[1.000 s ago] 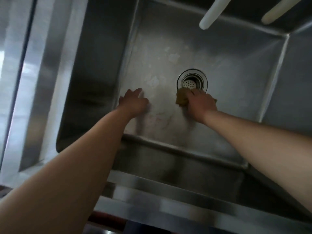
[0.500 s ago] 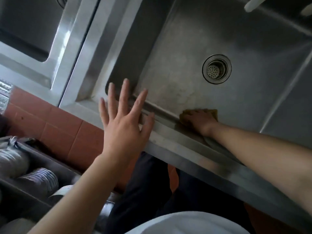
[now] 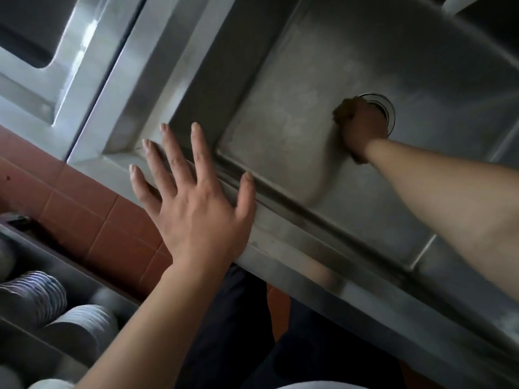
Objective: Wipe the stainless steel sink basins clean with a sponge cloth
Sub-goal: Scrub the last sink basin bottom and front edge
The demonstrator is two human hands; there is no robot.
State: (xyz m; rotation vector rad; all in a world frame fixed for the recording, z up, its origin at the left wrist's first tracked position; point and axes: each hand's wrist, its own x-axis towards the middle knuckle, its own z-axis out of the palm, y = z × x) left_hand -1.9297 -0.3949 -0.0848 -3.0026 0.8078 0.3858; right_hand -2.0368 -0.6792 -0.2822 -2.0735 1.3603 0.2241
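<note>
right hand [image 3: 362, 127] presses a brown sponge [image 3: 343, 110] on the basin [image 3: 280, 141] floor beside the drain [image 3: 389, 113], fingers curled over it. left hand [image 3: 193, 203] hovers by the front rim [image 3: 309, 265], fingers spread.

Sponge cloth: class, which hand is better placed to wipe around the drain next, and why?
Right. The right hand already holds the sponge cloth on the basin floor beside the drain. The left hand is spread open, empty, over the front rim.
</note>
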